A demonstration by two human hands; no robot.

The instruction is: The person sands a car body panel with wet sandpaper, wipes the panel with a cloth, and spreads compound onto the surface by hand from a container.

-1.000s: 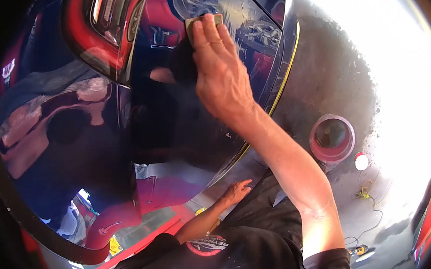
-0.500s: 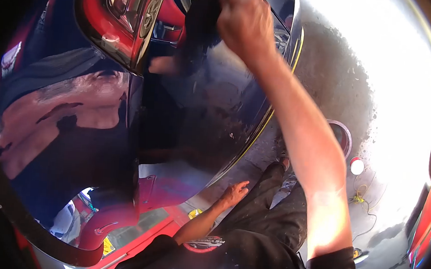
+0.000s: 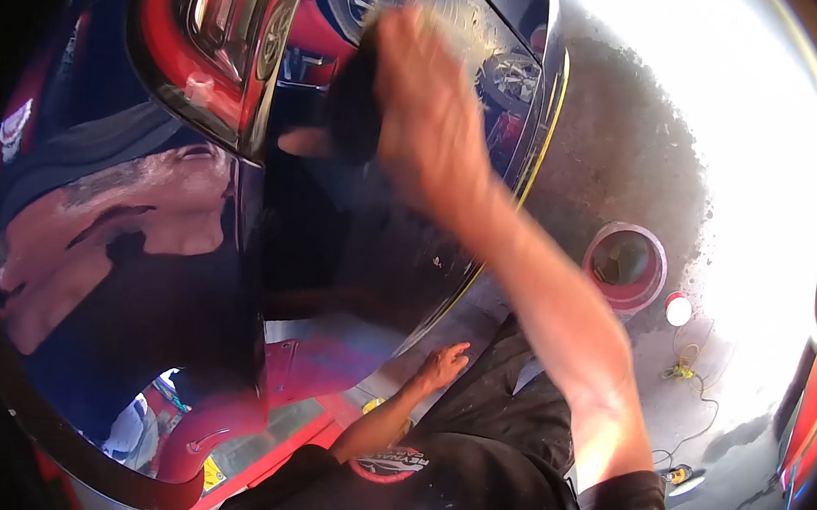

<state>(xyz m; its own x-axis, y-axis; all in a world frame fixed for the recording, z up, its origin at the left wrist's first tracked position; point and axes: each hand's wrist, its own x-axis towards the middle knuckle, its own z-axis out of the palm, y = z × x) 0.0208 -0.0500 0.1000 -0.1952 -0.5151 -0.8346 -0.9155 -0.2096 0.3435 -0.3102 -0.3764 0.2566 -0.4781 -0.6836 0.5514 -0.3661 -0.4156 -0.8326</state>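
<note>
My right hand (image 3: 431, 116), smeared by motion, lies over the glossy dark blue car panel (image 3: 343, 251), right of the red tail light (image 3: 176, 82). Under its fingertips a yellowish edge of a flat pad shows faintly; most of the pad is hidden. Wet streaks mark the panel around the fingers. Low beside the panel's bottom edge, my left hand (image 3: 443, 367) hangs in front of my dark trousers, fingers apart and holding nothing.
A pinkish bucket (image 3: 654, 293) stands on the grey floor (image 3: 611, 155), with a small white-topped tin (image 3: 677, 309) beside it. A thin cable (image 3: 707, 390) trails towards an orange object (image 3: 678, 474). Yellow tape (image 3: 544, 156) edges the panel.
My right hand moved up the panel half a second ago and has come back down. The pad's face, clear a second ago, is now blurred. My left hand has hardly moved.
</note>
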